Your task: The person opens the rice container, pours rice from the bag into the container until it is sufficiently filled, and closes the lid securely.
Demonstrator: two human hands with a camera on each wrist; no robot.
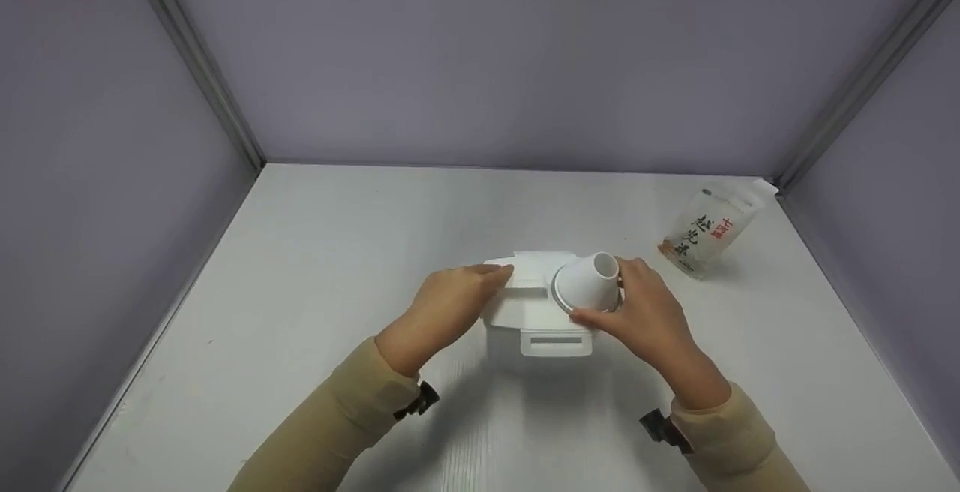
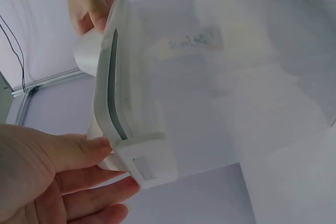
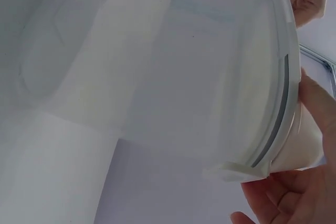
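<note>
While held on the lid:
Cup: white paper cup point(image 1: 587, 282), upside down on the white container point(image 1: 536, 319), mid-table; light, thin-walled, easily crushed.
Right hand point(image 1: 645, 312): fingers curled round cup wall from 3 o'clock.
Left hand point(image 1: 450, 304): straight fingers pressing lid at 9 o'clock.
Hold: near rim, gently.
Packet point(image 1: 709, 229): 2 o'clock, apart.
</note>
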